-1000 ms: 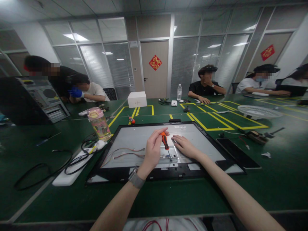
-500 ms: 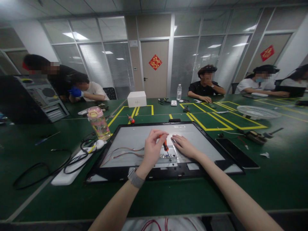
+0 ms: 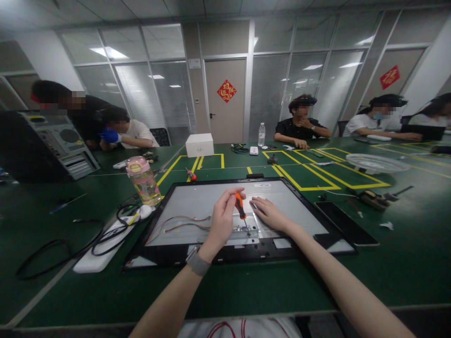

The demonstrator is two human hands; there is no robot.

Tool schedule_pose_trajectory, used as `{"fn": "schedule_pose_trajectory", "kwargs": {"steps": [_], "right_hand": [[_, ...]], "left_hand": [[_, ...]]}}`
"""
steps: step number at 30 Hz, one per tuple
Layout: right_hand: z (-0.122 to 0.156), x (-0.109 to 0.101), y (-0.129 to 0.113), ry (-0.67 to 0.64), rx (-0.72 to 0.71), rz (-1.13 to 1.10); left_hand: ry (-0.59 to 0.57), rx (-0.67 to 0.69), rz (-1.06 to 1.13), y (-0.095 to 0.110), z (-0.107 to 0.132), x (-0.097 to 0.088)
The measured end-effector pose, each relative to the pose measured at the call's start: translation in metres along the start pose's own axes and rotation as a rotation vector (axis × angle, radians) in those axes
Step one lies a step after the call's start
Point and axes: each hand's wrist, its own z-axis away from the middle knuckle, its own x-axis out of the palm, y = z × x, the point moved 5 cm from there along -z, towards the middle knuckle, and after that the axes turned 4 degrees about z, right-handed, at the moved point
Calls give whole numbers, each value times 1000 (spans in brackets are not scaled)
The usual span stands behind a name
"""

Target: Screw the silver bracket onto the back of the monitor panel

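Observation:
A monitor panel (image 3: 197, 199) lies face down in its black frame on the green table, its grey metal back up. My left hand (image 3: 222, 219) is closed round an orange-handled screwdriver (image 3: 240, 206), held nearly upright with its tip down on a small circuit board (image 3: 243, 229) near the panel's front edge. My right hand (image 3: 268, 213) lies flat with fingers spread on the panel just right of the screwdriver. Thin coloured wires (image 3: 183, 221) run across the panel to the left of my hands.
A pink-lidded drink bottle (image 3: 143, 180), black cables (image 3: 88, 239) and a white strip (image 3: 102, 246) sit at left. A computer case (image 3: 45, 145) stands far left. A black phone-like slab (image 3: 343, 220), a white fan grille (image 3: 377, 163) and a white box (image 3: 199, 144) lie beyond. Other people sit around the table.
My left hand's fingers shifted round the screwdriver handle, which tilted slightly; its tip stays on the same spot. My right hand has stayed flat on the panel.

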Motion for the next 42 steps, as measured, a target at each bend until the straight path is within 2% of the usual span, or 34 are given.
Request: {"fn": "schedule_pose_trajectory", "kwargs": {"steps": [6, 12, 16, 18, 22, 28, 33, 38, 42], "right_hand": [[0, 0, -1, -16, 0, 16], [0, 0, 0, -5, 1, 11], [0, -1, 0, 10, -4, 8], [0, -1, 0, 11, -5, 7], [0, 1, 1, 10, -6, 6], [-1, 1, 2, 14, -8, -6], [0, 0, 0, -6, -4, 9], [0, -2, -1, -4, -3, 1], [0, -2, 0, -5, 1, 9]], "left_hand": [[31, 77, -68, 3, 0, -1], [-10, 40, -33, 2, 0, 2], [67, 192, -202, 10, 5, 1], [46, 221, -228, 13, 7, 3], [-46, 196, -148, 13, 9, 8], [81, 203, -187, 10, 7, 2], [-10, 154, -113, 9, 5, 3], [78, 164, -160, 9, 3, -1], [50, 80, -83, 5, 1, -1]]}}
